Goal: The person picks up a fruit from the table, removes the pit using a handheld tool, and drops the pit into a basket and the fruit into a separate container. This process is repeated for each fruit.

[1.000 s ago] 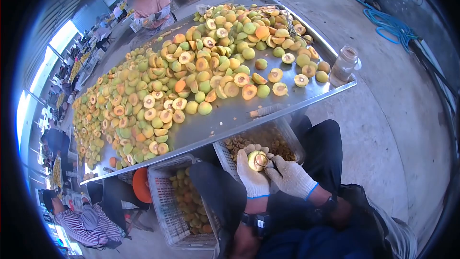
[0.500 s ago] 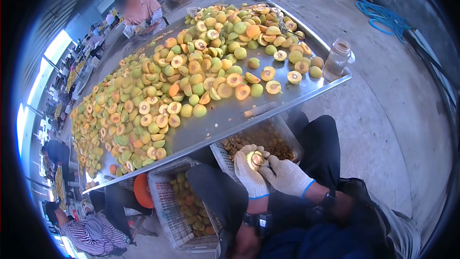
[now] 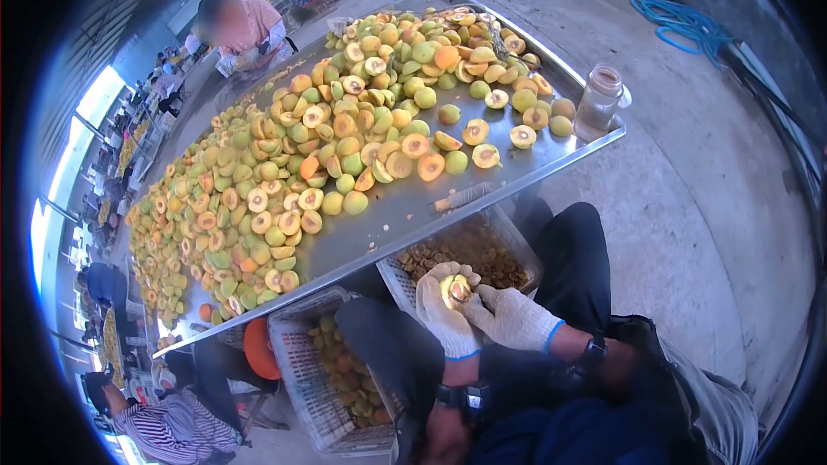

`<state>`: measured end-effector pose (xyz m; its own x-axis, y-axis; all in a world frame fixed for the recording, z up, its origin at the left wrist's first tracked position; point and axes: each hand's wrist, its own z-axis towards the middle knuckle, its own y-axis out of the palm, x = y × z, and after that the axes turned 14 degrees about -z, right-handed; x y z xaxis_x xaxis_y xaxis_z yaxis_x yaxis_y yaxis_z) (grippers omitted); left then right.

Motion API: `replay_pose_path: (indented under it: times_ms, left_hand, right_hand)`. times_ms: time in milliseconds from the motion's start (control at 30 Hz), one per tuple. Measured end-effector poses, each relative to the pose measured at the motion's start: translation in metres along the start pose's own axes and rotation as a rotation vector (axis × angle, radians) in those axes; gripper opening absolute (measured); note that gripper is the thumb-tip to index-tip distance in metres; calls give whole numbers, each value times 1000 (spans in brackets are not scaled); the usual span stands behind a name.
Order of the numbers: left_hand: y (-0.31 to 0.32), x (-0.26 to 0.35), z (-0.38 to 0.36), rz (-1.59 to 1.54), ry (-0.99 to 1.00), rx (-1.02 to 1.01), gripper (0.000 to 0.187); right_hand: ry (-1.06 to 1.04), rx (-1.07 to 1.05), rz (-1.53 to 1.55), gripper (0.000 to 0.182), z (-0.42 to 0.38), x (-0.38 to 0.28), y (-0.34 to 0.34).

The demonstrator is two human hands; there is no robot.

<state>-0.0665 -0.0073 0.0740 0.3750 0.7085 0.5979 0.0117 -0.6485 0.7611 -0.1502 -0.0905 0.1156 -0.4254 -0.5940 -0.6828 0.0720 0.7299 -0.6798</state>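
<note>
- The left hand [image 3: 444, 310], in an off-white knitted glove with a thin blue cuff edge, has its fingers clamped around a stone-fruit half [image 3: 455, 291], cut face up: a pale, moist disc with a brownish centre and a yellow-green rim.
- The right hand [image 3: 517, 319], gloved in the same ribbed knit, is curled in against the fruit's near edge; its fingertips are hidden, so I cannot tell whether they are clamped on anything.
- Both hands and the fruit are above the wearer's dark-trousered lap, just off the counter's near edge.
- Below them, a pale plastic crate with slotted walls [image 3: 398, 286] holds small, brown, rough-looking pieces [image 3: 487, 260].
- Left of the lap, a larger lattice-sided crate [image 3: 301, 379] carries yellow-green fruit [image 3: 345, 370], beside a smooth orange rounded object [image 3: 260, 349].
- The counter [image 3: 405, 202] is smooth grey metal with a raised, shiny rim, heaped with a broad mound of round and halved fruit [image 3: 258, 189], green, yellow and orange.
- Near its rim lie a ridged, wrapped-looking cylinder [image 3: 465, 198] and, upright at the right corner, a see-through jar [image 3: 599, 103].
- Beyond are grey concrete floor [image 3: 663, 224] and a coiled blue hose [image 3: 680, 26].
</note>
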Motion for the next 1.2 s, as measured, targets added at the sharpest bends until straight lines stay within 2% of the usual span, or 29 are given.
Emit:
replay_pose_path:
  times_ms: [100,267,333,433,567,667,733,800,900,967,1033,1167,1200]
  left_hand:
    - [2,6,0,72,52,-128,34]
    - [21,10,-5,46,39,-107,36]
    - [17,10,-5,35,16,-80,36]
    - [6,12,0,105,-42,-154,40]
    - [4,13,1,164,-74,-159,45]
    - [2,15,1,187,-79,-183,47]
    - [2,18,3,209,-80,-190,47]
    - [3,23,6,232,-157,-227,47]
    - [15,35,2,385,-131,-314,48]
    - [21,37,0,372,-156,-311,49]
    - [21,38,1,359,-181,-310,49]
    - [21,40,5,418,-219,-389,46]
    - [22,42,4,475,-207,-412,44]
  right_hand:
    - [-14,-8,96,42,-7,-5,-9]
    - [2,-45,166,37,-9,3,-2]
    - [-41,-54,195,47,-14,-1,-3]
    - [-9,-73,305,49,-11,10,13]
    - [-25,-79,255,51,-13,9,11]
    - [9,-22,175,44,-23,-6,-4]
    - [23,-188,146,53,-23,-8,-14]
    - [18,-178,152,53,-24,-9,-13]
    - [12,-174,149,52,-23,-8,-11]
    - [15,-177,140,51,-24,-6,-8]
    - [-25,-102,214,50,-24,-3,-4]
    - [-61,-90,246,50,-20,12,12]
    - [-38,-134,342,51,-21,13,14]
